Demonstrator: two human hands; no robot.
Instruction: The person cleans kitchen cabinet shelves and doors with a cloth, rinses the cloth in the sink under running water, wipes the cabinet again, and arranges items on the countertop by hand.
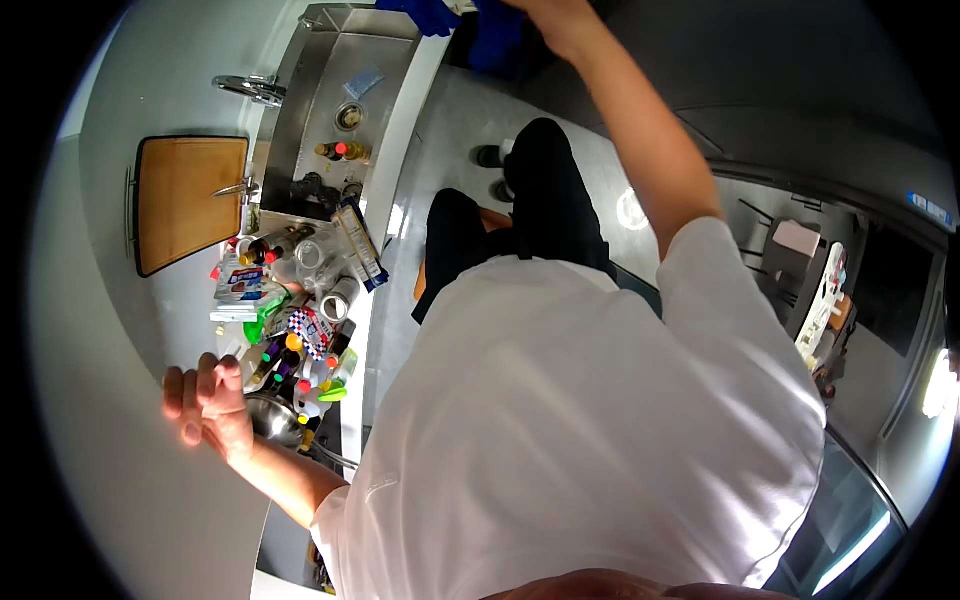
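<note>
Fingers (207, 375) of the left hand (228, 425) curl loosely, empty — best kept clear of the steel pan (272, 418); the right hand (562, 24) nears blue cloth (497, 42) — cut off, its grip unclear.

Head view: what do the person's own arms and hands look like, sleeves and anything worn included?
Both arms come out of the loose short sleeves of a white shirt and are bare below them. The left hand shows no glove or watch. The right hand is cut off by the top edge, so its fingers cannot be judged.
</note>
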